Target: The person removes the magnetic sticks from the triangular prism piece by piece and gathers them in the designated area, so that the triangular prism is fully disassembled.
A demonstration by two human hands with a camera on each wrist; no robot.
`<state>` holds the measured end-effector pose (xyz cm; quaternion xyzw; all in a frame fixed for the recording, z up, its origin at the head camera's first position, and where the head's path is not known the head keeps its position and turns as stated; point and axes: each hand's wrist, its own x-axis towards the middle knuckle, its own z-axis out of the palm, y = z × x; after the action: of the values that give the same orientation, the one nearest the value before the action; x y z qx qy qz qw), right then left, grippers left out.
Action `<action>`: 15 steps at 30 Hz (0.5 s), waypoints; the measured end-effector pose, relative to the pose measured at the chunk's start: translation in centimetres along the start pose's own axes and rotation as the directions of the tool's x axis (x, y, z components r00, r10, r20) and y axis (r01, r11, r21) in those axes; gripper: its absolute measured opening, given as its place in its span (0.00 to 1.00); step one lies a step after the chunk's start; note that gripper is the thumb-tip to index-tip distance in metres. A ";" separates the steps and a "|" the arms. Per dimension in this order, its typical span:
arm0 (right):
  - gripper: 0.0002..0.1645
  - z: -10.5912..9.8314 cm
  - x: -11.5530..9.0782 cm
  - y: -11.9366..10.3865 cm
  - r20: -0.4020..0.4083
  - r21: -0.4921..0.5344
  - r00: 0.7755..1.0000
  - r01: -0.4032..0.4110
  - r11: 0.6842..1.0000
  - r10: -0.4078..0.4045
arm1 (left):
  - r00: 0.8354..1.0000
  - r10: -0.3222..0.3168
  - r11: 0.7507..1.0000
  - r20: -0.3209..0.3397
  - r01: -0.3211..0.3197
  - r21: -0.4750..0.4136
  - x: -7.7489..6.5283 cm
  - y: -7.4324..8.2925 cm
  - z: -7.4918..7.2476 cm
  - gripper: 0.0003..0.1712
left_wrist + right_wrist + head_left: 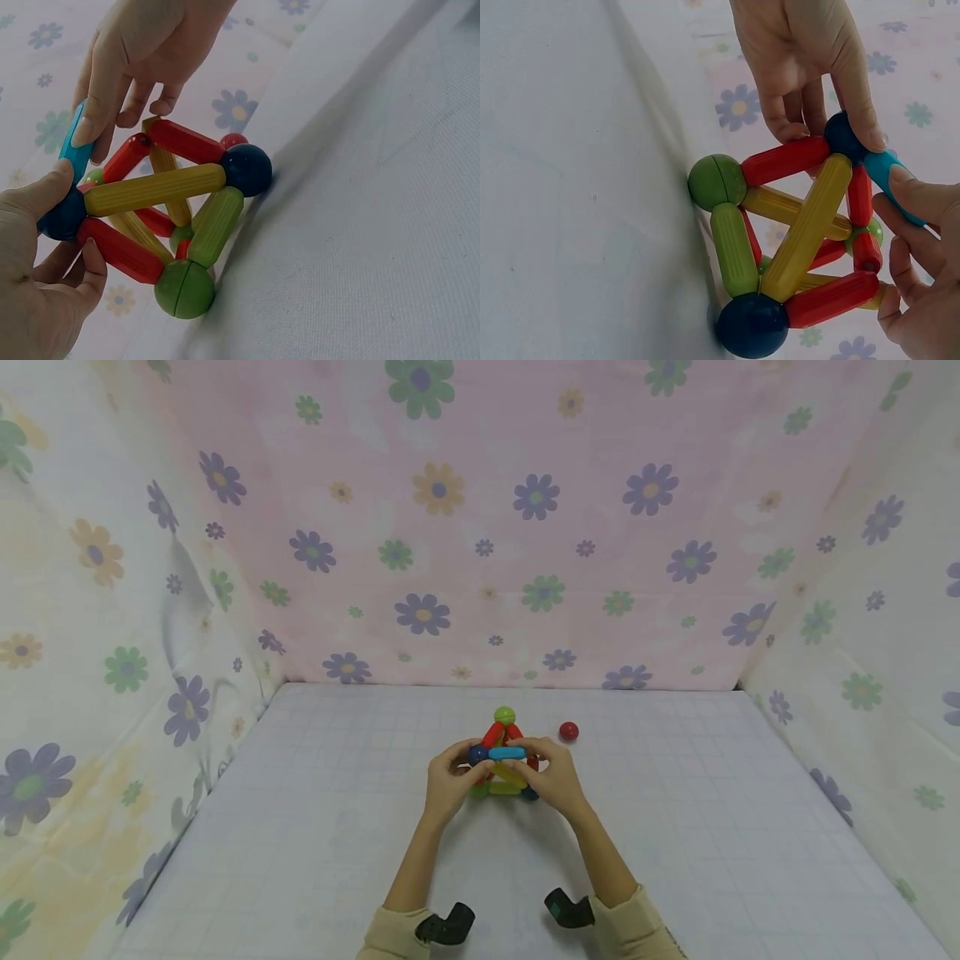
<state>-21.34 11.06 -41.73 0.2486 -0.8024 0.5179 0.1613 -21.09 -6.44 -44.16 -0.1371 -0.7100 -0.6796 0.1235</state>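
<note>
A frame of magnetic rods and balls stands on the table, with red rods (786, 160), yellow rods (154, 190), a green rod (733, 249) and green balls (184, 289). My left hand (447, 787) grips the dark blue ball (478, 754) at the frame's upper left corner. Between thumb and fingers, my right hand (557, 777) pinches a light blue rod (507, 752). In the right wrist view one end of that rod meets the dark blue ball. Another dark blue ball (752, 325) sits at a lower corner. Fingers hide part of the frame.
Behind and to the right of the frame lies a loose red ball (568, 731). The table (337, 827) has a pale gridded cover. Flowered cloth (480, 568) walls it in at the back and both sides. Black wrist mounts (447, 925) sit at the cuffs.
</note>
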 end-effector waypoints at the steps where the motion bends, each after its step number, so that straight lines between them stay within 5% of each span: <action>1: 0.14 0.0 0.0 0.0 -0.005 -0.004 1.000 -0.007 1.000 0.007 | 1.000 0.000 1.000 0.000 0.000 -0.001 0.0 0.0 0.0 0.19; 9: 0.12 -0.2 0.1 0.2 -0.097 -0.007 0.995 0.003 1.000 -0.004 | 1.000 -0.003 1.000 -0.004 0.003 -0.023 0.1 -0.1 0.1 0.19; 15: 0.11 -0.9 0.5 0.4 -0.087 0.012 0.996 0.010 1.000 -0.009 | 1.000 -0.008 1.000 -0.009 0.007 -0.022 0.1 -0.1 0.1 0.18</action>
<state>-21.97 11.91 -41.38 0.2308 -0.7903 0.5322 0.1972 -21.17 -6.38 -44.19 -0.1328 -0.7023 -0.6886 0.1226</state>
